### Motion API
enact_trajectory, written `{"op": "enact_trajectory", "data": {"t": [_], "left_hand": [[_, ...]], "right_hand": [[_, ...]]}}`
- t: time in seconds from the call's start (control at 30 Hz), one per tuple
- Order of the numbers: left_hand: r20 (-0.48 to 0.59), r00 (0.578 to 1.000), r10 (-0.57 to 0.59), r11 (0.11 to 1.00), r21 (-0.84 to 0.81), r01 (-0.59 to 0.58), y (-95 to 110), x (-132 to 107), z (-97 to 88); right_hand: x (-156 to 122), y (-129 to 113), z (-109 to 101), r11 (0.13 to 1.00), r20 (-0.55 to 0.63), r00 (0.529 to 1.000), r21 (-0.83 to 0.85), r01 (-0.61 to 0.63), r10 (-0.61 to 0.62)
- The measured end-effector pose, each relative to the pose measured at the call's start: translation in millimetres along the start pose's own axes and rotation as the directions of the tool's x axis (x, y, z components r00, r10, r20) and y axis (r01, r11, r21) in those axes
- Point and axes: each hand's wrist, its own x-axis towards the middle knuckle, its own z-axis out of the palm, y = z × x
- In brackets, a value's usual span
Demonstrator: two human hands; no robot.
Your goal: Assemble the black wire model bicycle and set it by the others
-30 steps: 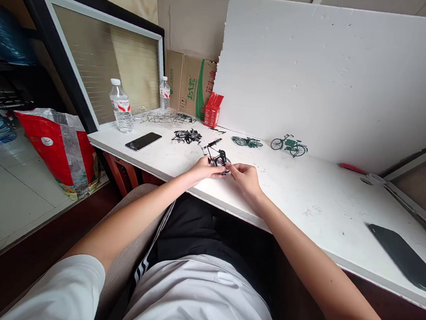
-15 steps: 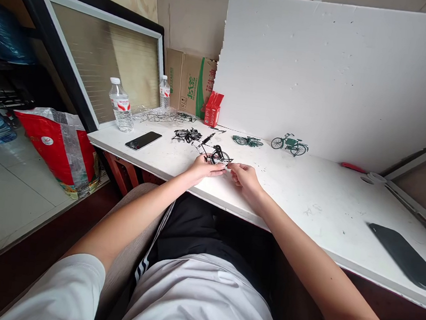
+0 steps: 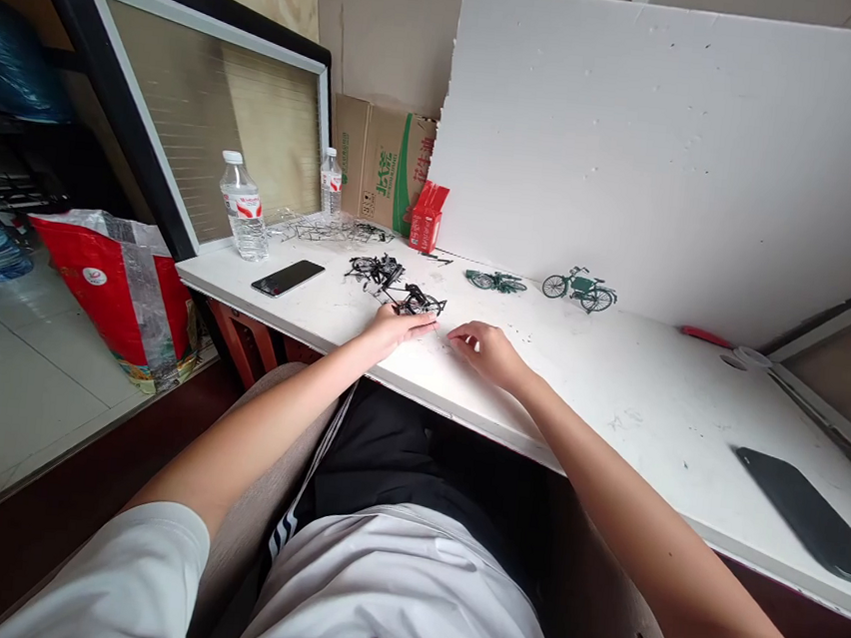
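Observation:
A small black model bicycle (image 3: 413, 301) lies on the white table (image 3: 615, 377) just beyond my fingertips. My left hand (image 3: 393, 326) rests flat at the table's front edge, its stretched fingers reaching to the model's near side. A little to the right, my right hand (image 3: 484, 348) lies on the table with loosely curved fingers and nothing in it. A pile of black model parts (image 3: 374, 269) sits behind the black bicycle.
A green model bicycle (image 3: 579, 289) stands near the white foam board (image 3: 674, 152); another (image 3: 494, 282) lies flat. Also here: a phone (image 3: 288, 278), two water bottles (image 3: 243, 206), a red box (image 3: 425, 217), a dark slab (image 3: 813, 517) at right, a red bag (image 3: 119, 290) on the floor.
Both hands held the black bicycle upright between them; it now lies on the table, farther from me. The hands have let go and drawn apart.

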Motion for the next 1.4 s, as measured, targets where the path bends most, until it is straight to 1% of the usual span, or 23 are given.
{"op": "enact_trajectory", "data": {"t": [0.1,0.27,0.33,0.4,0.47,0.57,0.63,0.67,0.73,0.87,0.93,0.97,1.03,1.2,1.3,1.4], "left_hand": [[-0.002,1.0,0.012,1.0,0.005,-0.012,-0.6,-0.4,0.2],[0.02,1.0,0.025,0.999,0.042,-0.025,-2.4,-1.2,-0.4],[0.014,0.999,0.032,0.998,0.048,-0.033,-2.9,-1.2,-0.6],[0.002,0.999,0.047,0.997,0.058,-0.047,-3.4,-0.9,-0.6],[-0.01,0.998,0.062,0.996,0.068,-0.061,-3.9,-0.7,-0.3],[-0.042,0.994,0.102,0.993,0.069,-0.099,-4.7,-0.5,0.3],[-0.053,0.99,0.129,0.989,0.077,-0.125,-5.3,-0.3,0.3],[-0.052,0.989,0.139,0.987,0.085,-0.135,-5.6,-0.2,0.1],[-0.05,0.986,0.158,0.984,0.097,-0.153,-6.5,0.2,-0.7],[-0.074,0.98,0.187,0.976,0.124,-0.177,-7.9,0.0,-1.8],[-0.074,0.98,0.187,0.975,0.134,-0.176,-7.9,-1.2,-1.3],[-0.07,0.98,0.187,0.975,0.136,-0.177,-7.8,-1.9,-0.9],[-0.065,0.981,0.185,0.975,0.136,-0.175,-7.3,-3.4,0.0],[-0.088,0.984,0.157,0.978,0.155,-0.143,-6.9,-3.9,1.3],[-0.103,0.982,0.155,0.977,0.163,-0.137,-7.3,-3.0,1.7],[-0.121,0.982,0.148,0.978,0.168,-0.126,-7.3,-2.4,2.2]], "right_hand": [[3.9,5.3,4.7,0.999,0.051,0.999,-0.048,0.003,-0.001],[10.7,9.4,7.8,0.999,0.067,0.997,-0.021,0.032,-0.031],[12.2,7.2,6.3,0.997,0.082,0.995,-0.049,0.063,-0.059],[13.1,2.7,4.7,0.987,0.109,0.989,-0.116,0.111,-0.099],[13.8,-2.6,4.5,0.971,0.146,0.983,-0.198,0.138,-0.11],[14.7,-7.5,8.6,0.935,0.185,0.981,-0.334,0.122,-0.061],[14.6,-6.1,12.8,0.91,0.195,0.98,-0.396,0.122,-0.047],[14.3,-3.9,14.8,0.905,0.191,0.98,-0.405,0.129,-0.054],[13.1,2.5,17.2,0.92,0.156,0.985,-0.369,0.132,-0.079],[10.1,14.4,16.2,0.966,-0.019,0.993,-0.233,0.11,-0.118],[9.1,16.0,14.8,0.966,-0.085,0.987,-0.232,0.115,-0.138],[8.7,15.6,14.3,0.961,-0.099,0.984,-0.248,0.121,-0.15],[8.2,12.9,13.9,0.946,-0.093,0.982,-0.296,0.132,-0.166],[6.5,4.3,14.2,0.885,-0.006,0.983,-0.437,0.162,-0.184],[5.2,1.2,14.2,0.855,0.033,0.983,-0.489,0.175,-0.182],[4.6,-0.2,14.3,0.839,0.048,0.983,-0.515,0.176,-0.177]]}}
